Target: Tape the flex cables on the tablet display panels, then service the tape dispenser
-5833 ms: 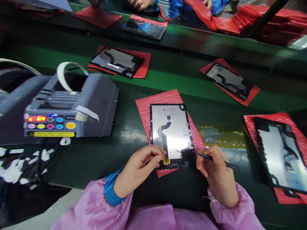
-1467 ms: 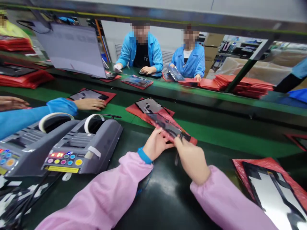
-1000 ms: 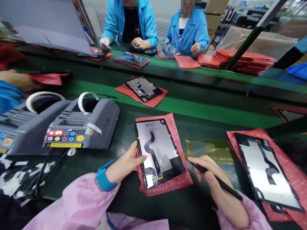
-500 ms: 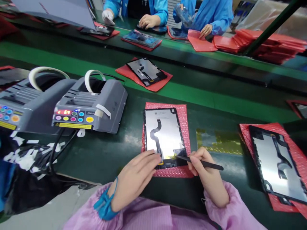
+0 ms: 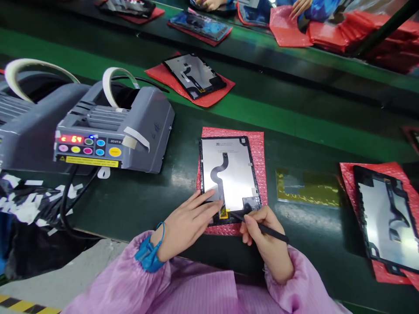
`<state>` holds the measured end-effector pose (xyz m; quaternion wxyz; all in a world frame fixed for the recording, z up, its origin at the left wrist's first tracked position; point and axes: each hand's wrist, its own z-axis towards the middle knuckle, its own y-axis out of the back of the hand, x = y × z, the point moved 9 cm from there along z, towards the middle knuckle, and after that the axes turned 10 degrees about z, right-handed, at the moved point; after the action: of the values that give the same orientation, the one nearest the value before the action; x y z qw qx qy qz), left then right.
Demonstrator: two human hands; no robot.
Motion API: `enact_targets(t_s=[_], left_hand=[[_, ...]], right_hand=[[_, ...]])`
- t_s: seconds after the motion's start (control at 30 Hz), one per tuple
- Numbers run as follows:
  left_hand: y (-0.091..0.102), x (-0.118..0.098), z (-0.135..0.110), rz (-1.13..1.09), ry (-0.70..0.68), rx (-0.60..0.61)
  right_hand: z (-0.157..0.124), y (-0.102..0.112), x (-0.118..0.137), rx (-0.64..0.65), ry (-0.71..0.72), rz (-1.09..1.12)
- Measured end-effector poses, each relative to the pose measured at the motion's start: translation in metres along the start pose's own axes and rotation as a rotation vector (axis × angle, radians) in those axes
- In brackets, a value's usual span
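A tablet screen panel (image 5: pixel 240 174) lies silver side up on a pink bubble-wrap sheet (image 5: pixel 258 150). Down its left half runs a dark S-shaped flex cable (image 5: pixel 216 173), with yellow tape (image 5: pixel 224 213) at its lower end. My left hand (image 5: pixel 191 216) rests on the panel's lower left, fingers stretched out, the fingertips by the cable's lower part. Black tweezers (image 5: pixel 273 232) are pinched in my right hand (image 5: pixel 265 231). Their tip reaches the panel's lower edge, just right of the yellow tape; whether it touches the tape I cannot tell.
Two grey tape dispensers (image 5: pixel 114 126) stand on the left. To the right lie a sheet with yellow tape strips (image 5: pixel 307 187) and another panel (image 5: pixel 389 222) on red wrap. A further panel (image 5: pixel 196 76) sits beyond. Co-workers' hands (image 5: pixel 299 8) show across the bench.
The view has tilted down and shifted. The tweezers' tip has moved left along the panel's lower edge towards the cable end. My left hand stays on the panel.
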<state>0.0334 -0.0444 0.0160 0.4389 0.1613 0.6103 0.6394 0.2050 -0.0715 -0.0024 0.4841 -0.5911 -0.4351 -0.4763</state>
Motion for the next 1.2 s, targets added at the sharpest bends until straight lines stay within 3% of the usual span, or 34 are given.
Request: enact_targets(t_s=[0.33,1.2], left_hand=[[-0.0022,0.0029,-0.0001,-0.082,0.043,0.015],[-0.0023,0.0012,0.0007,-0.066,-0.001,-0.002]], right_hand=[[0.0015,-0.0032,-0.0042,0.022,-0.014,-0.004],[-0.0041,-0.0007,-0.0053,0.026,-0.040,-0.075]])
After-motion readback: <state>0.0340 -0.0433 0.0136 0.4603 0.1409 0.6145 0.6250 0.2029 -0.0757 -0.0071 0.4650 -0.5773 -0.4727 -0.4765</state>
